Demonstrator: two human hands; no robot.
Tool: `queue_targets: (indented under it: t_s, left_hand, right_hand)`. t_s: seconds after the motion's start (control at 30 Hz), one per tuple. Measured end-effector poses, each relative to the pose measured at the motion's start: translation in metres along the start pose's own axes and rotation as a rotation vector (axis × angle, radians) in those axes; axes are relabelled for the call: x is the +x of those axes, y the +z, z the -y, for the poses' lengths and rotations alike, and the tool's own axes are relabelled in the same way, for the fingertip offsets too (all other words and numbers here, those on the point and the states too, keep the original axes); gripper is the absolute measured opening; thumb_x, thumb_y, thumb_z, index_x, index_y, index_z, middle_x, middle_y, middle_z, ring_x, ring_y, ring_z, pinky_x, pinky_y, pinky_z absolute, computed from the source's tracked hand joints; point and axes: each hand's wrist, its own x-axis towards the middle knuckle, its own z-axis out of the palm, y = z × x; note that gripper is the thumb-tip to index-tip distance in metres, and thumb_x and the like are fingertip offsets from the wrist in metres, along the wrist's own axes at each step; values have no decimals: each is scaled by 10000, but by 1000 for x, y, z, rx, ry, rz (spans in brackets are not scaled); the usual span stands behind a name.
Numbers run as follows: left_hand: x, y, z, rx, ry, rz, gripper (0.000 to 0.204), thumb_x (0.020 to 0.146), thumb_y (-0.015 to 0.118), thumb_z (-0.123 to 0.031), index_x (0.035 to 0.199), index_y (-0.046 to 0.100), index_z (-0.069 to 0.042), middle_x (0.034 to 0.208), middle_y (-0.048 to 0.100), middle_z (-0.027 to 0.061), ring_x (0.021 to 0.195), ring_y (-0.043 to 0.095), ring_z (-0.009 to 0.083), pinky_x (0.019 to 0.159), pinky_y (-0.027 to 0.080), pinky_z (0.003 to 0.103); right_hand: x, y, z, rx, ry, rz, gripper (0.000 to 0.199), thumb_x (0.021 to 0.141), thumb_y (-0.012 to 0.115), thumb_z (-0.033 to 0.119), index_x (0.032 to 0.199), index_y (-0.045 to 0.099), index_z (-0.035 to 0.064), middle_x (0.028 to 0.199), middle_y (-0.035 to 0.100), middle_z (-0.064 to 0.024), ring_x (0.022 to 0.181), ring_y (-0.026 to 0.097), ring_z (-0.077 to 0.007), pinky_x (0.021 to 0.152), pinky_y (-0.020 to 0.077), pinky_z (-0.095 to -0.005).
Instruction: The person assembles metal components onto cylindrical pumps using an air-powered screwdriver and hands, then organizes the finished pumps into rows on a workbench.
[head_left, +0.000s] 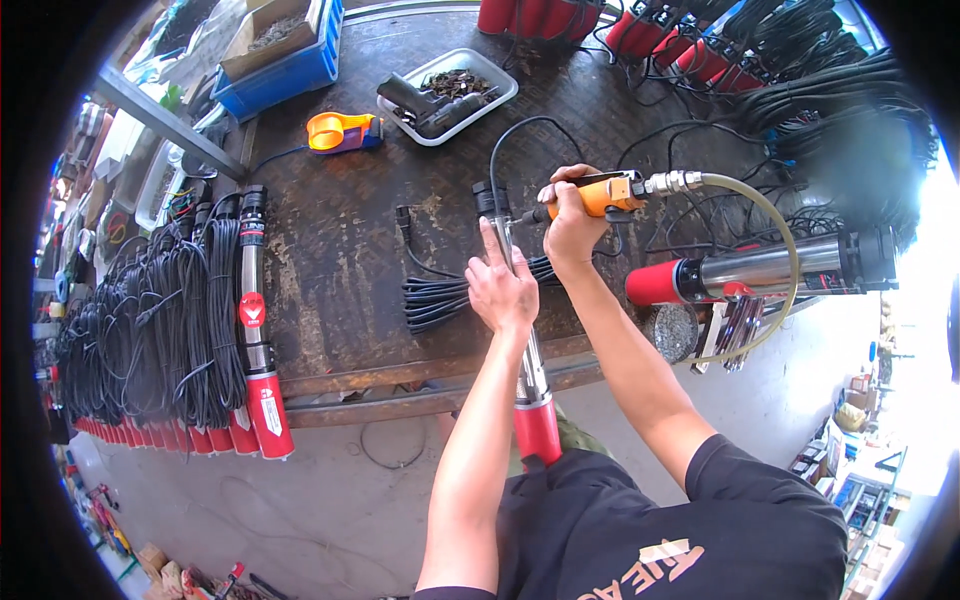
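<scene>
My right hand [572, 228] grips an orange air screwdriver [603, 193], its tip pointing left at the black top end of a long steel pump [529, 370] with a red base. The tool's yellowish hose [780, 235] curves off to the right. My left hand [503, 285] rests on the steel tube just below the top, fingers stretched along it. The pump lies across the front edge of the dark workbench [340, 250], its red end near my body. A coiled black cable [440, 298] lies under it.
A row of finished pumps with black cable bundles [170, 330] lies at the left. Another steel and red pump [760, 272] lies at the right. Behind are a white tray of screws [447, 92], an orange tape dispenser [340, 132], a blue crate [280, 50] and more cables.
</scene>
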Motion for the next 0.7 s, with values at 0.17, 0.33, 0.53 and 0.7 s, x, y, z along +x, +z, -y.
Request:
queue_targets:
  t_s: [0.17, 0.33, 0.53, 0.7]
  left_hand:
    - [-2, 1, 1, -4, 15, -28, 695, 988, 533, -354, 1607, 251, -211, 1015, 562, 191, 974, 569, 350, 830, 502, 465]
    - [-1, -2, -2, -2, 8, -2, 695, 987, 533, -352, 1606, 255, -203, 1009, 562, 194, 973, 570, 353, 824, 504, 468]
    - [-1, 0, -1, -11, 11, -13, 697, 983, 538, -353, 1605, 259, -208, 1006, 564, 191, 968, 572, 353, 819, 504, 470]
    - [-1, 0, -1, -20, 9, -18, 705, 975, 548, -352, 1604, 262, -214, 1003, 564, 189, 958, 574, 353, 811, 504, 472]
  right_hand:
    - [-3, 2, 0, 34, 9, -25, 211, 843, 546, -114, 991, 564, 35, 866, 605, -82, 660, 577, -158, 650, 514, -316]
    - [-1, 0, 0, 39, 1, -33, 226, 841, 547, -120, 1000, 555, 40, 874, 608, -86, 664, 576, -157, 651, 517, -318]
    - [2, 3, -2, 62, 0, -51, 226, 840, 543, -124, 995, 547, 40, 888, 611, -88, 666, 576, -161, 649, 518, -317]
    - [4, 4, -3, 63, -2, -33, 220, 841, 543, -120, 995, 545, 38, 882, 605, -88, 665, 573, -162, 650, 515, -311]
